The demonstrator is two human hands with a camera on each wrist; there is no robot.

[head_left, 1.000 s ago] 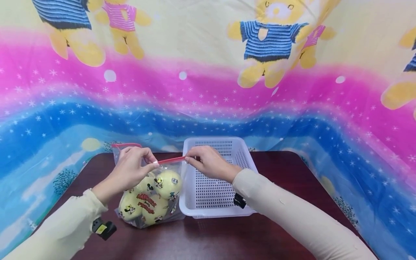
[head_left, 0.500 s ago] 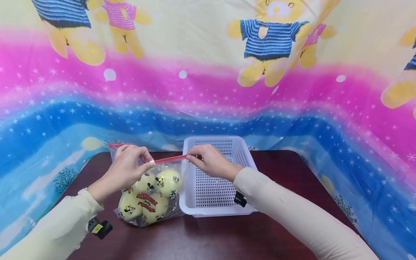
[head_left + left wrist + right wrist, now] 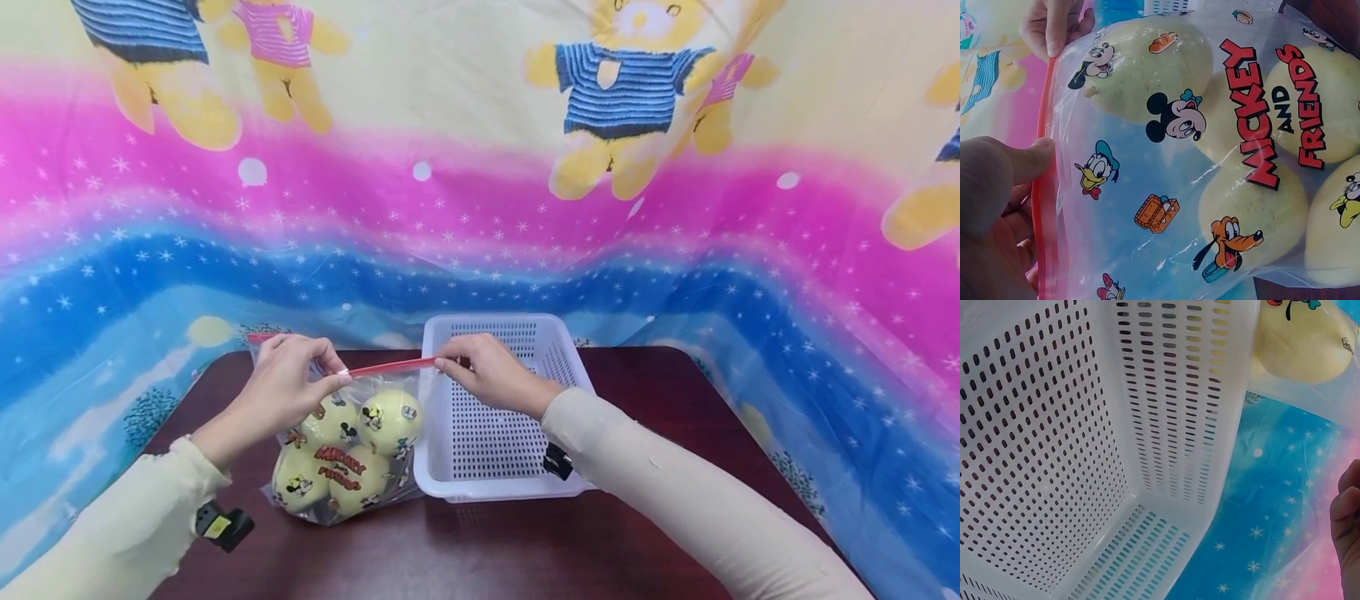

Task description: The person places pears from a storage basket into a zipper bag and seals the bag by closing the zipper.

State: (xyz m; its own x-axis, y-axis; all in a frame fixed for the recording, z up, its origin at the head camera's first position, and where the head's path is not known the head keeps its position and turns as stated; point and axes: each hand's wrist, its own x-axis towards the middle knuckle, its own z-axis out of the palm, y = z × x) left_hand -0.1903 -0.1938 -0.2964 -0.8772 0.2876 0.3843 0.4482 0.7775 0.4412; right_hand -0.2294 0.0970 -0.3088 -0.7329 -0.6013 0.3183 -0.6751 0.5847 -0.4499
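Note:
A clear zip bag (image 3: 341, 471) printed "Mickey and Friends" stands on the table, holding several pale yellow round fruits (image 3: 1254, 219). Its red zip strip (image 3: 390, 367) runs along the top. My left hand (image 3: 288, 379) pinches this strip between thumb and fingers, part-way along. At the strip's right end, my right hand (image 3: 487, 375) pinches the corner, above the basket's left rim. In the left wrist view the strip looks pressed flat between the two hands. Only the edge of my right hand's fingers (image 3: 1347, 519) shows in the right wrist view.
A white perforated plastic basket (image 3: 510, 487) stands right beside the bag, with nothing seen inside. Both are on a dark red-brown table (image 3: 480, 550). A printed bear curtain (image 3: 465, 225) hangs behind and around the table.
My left hand has slid left along the zip strip, so more of the red strip shows between the hands. The right hand has shifted slightly right. Bag and basket stay in place.

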